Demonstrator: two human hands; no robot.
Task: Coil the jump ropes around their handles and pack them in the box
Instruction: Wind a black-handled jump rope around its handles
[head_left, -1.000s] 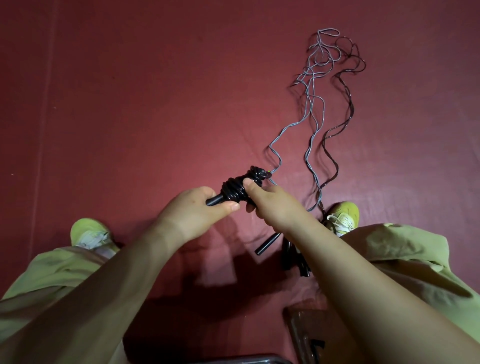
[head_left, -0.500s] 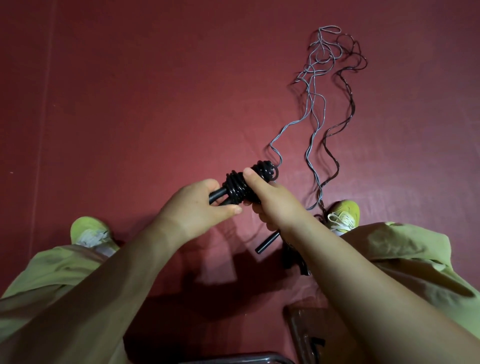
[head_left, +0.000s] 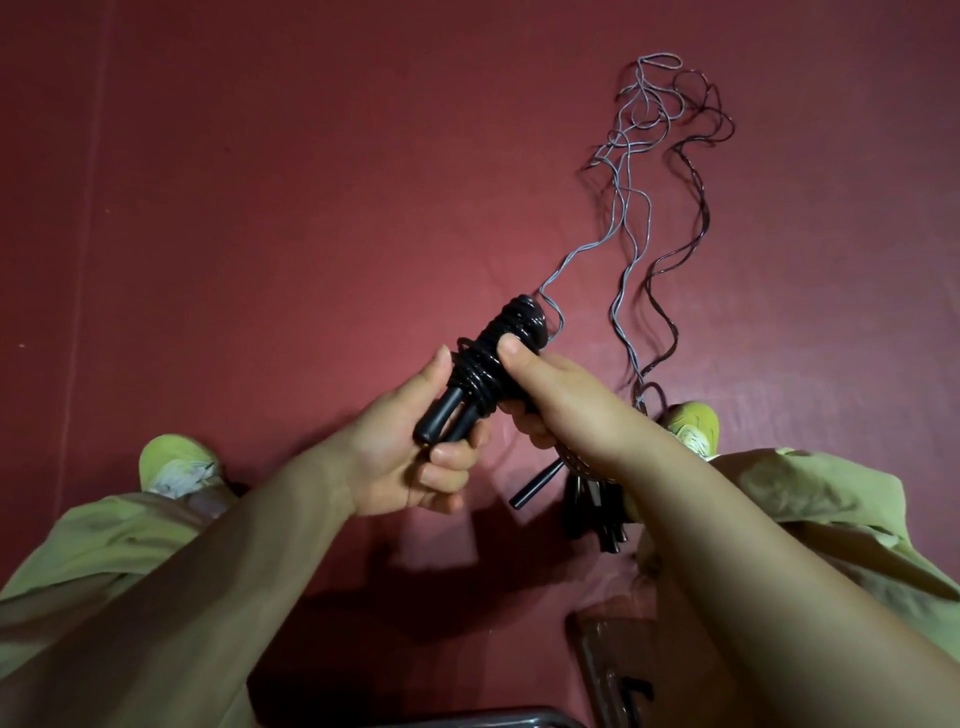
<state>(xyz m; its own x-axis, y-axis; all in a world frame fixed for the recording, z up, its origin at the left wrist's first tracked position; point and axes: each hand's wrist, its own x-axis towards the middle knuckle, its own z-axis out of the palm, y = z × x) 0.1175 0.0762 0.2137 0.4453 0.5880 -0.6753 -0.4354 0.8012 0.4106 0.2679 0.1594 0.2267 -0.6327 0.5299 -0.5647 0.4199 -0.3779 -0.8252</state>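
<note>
A black jump rope (head_left: 493, 348) is coiled around its two black handles and held up over the red floor. My left hand (head_left: 415, 457) grips the bare handle ends at the bundle's lower left. My right hand (head_left: 556, 395) closes around the coiled part, thumb on top. Several loose ropes, grey (head_left: 628, 208) and dark (head_left: 696, 208), trail away across the floor to the upper right. Their black handles (head_left: 597, 509) lie in a heap on the floor below my right forearm, partly hidden by it.
A brown box (head_left: 608, 654) stands at the bottom right, mostly hidden by my right arm. My legs in green trousers and green shoes (head_left: 174, 465) flank the scene. A metal bar (head_left: 493, 719) crosses the bottom edge.
Both hands have lifted the coiled bundle and tilted it more upright. My left hand has slid down to grip the handle ends, which now stick out.
</note>
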